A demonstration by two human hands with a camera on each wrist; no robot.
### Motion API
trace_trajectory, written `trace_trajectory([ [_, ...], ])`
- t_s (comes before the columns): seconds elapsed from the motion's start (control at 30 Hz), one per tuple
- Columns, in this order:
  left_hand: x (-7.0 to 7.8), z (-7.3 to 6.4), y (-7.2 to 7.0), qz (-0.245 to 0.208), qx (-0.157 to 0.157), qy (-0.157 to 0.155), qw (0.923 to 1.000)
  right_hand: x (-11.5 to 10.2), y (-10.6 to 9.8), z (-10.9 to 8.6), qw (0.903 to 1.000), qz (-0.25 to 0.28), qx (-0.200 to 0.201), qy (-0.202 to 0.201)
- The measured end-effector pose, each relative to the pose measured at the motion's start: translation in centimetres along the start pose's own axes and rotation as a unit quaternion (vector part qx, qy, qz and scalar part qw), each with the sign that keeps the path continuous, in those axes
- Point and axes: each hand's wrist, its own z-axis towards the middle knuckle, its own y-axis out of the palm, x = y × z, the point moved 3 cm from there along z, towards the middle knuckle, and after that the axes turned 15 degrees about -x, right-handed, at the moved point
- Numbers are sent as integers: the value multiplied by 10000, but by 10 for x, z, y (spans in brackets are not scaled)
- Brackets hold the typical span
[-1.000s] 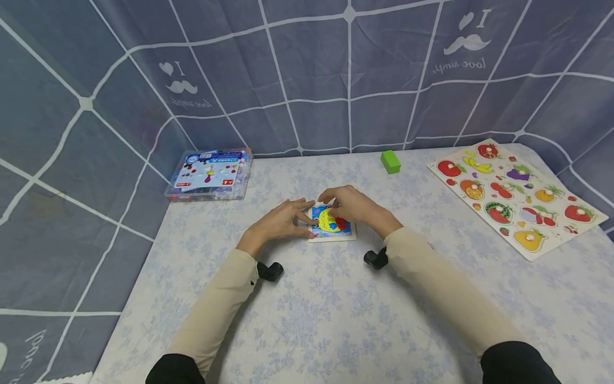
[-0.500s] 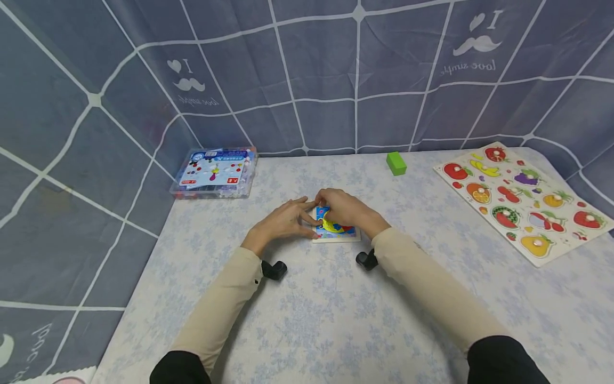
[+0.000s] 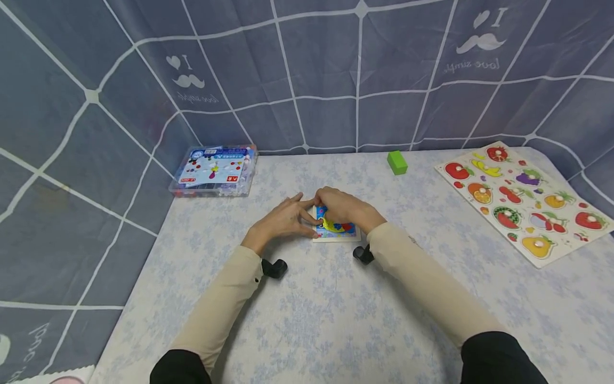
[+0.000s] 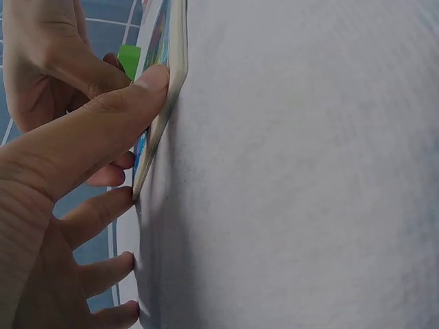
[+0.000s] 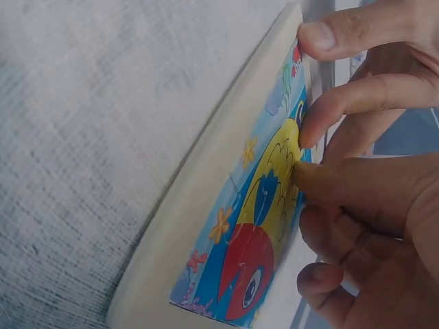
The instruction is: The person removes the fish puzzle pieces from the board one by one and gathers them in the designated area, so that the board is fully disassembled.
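A small fish puzzle (image 3: 337,236), with a yellow body and red head on a blue sea picture, lies in a cream tray (image 5: 175,199) on the table. My left hand (image 3: 286,220) spreads its fingers at the puzzle's left side. In the left wrist view its thumb (image 4: 152,81) rests on the near corner; other fingertips touch the table beyond. My right hand (image 3: 341,207) bends over the far left part of the puzzle. In the right wrist view its thumb presses the picture's edge while its other fingers curl at the far edge, pinching there.
A clear plastic case (image 3: 213,172) with a printed label stands at the back left. A green block (image 3: 397,162) sits at the back, right of centre. A fruit peg board (image 3: 520,200) lies at the right. Grey checked cloth (image 3: 326,64) hangs behind the table.
My right hand has moved left and lower over the puzzle, its fingers closing toward the far left corner. My left hand keeps its place there. The view has shifted slightly.
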Motion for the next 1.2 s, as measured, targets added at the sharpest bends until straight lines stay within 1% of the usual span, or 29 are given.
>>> trace_trajectory([
  [0.13,1,0,-1,-7,-52,-60,10000,1,0,0,10000,23,-47,-13],
  [0.37,2,-1,-1,-19,-57,-45,10000,6,-1,1,9996,219,-94,-143],
  [0.47,3,-1,-1,-23,-63,-46,10000,8,0,2,9987,451,-188,-162],
  [0.57,3,-1,-2,-31,-65,-50,10000,9,0,2,9980,550,-271,-180],
  [0.6,3,-1,-2,-27,-59,-52,10000,9,0,2,9981,533,-259,-169],
  [0.77,2,-1,-3,-34,-77,-59,9999,5,-1,0,10000,80,-38,-15],
  [1.0,1,-1,-3,-87,-89,-67,9999,-2,-2,-2,9993,-251,111,235],
  [1.1,1,-1,-3,-94,-71,-69,9999,-3,-2,-2,9990,-331,131,277],
  [1.2,2,-1,-3,-119,-76,-94,9999,-4,-2,-2,9991,-301,83,292],
])
